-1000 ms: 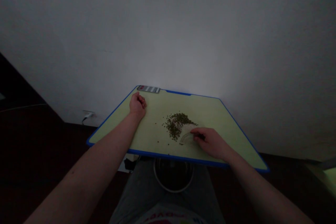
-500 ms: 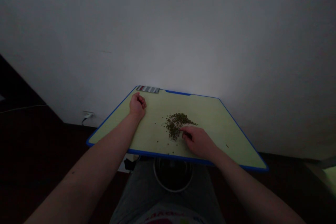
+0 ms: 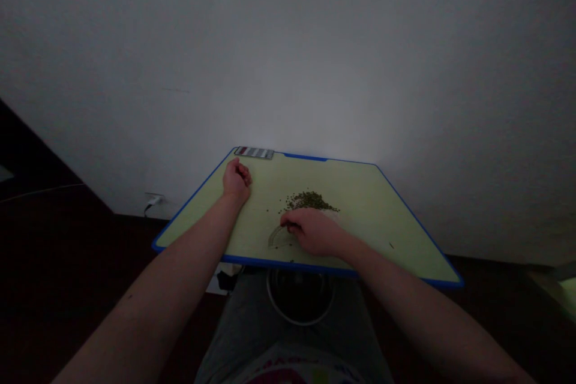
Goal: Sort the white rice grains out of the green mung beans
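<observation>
A pile of small greenish-brown grains (image 3: 309,199), perhaps beans or seeds, lies on a pale-yellow tabletop (image 3: 360,192) with a blue rim. My right hand (image 3: 312,231) is over the near side of the pile, fingers curled down and together, hiding part of it. What its fingertips hold, if anything, is hidden. Faint curved streaks and a few stray grains show just left of its fingers. My left hand (image 3: 236,179) rests on the table's left part, its fingers curled closed, with nothing visible in them.
A phone (image 3: 254,152) with a lit screen lies at the far left corner, beyond my left hand. A metal bowl (image 3: 300,319) sits on my lap under the near edge. A thin dark sliver (image 3: 391,245) lies at right. Behind stands a wall (image 3: 315,72) with a plugged outlet (image 3: 154,198).
My right hand has moved left across the near part of the pile, and its pointing index finger is now curled in. Grains there have shifted or are covered. My left hand has stayed put.
</observation>
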A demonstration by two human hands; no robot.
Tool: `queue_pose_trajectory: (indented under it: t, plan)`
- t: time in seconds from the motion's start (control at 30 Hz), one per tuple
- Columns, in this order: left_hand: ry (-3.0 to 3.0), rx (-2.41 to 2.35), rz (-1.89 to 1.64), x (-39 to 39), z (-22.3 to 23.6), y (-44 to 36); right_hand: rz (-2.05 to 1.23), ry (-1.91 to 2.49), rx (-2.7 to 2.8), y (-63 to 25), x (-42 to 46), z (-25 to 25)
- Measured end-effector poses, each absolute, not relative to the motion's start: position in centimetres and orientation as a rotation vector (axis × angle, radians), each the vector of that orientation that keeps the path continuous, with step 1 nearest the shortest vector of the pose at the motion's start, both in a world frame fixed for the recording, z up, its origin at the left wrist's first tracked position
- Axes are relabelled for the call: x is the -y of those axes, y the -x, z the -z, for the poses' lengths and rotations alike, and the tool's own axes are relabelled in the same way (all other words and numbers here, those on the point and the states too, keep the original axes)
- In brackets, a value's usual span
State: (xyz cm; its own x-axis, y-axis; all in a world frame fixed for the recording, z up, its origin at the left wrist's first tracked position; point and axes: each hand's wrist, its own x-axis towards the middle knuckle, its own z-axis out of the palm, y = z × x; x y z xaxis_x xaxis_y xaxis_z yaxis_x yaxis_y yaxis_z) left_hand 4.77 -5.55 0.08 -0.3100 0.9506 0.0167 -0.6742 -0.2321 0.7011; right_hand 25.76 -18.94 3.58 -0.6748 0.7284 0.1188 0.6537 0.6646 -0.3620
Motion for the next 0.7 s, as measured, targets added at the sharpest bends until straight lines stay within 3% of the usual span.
queue_pose_trajectory:
  t: [0.7]
  plan:
    - [-0.567,-0.717,-1.785,5.5,-0.1,-4.8,-0.617,1.265,2.51,-30.3,20.8,-3.0]
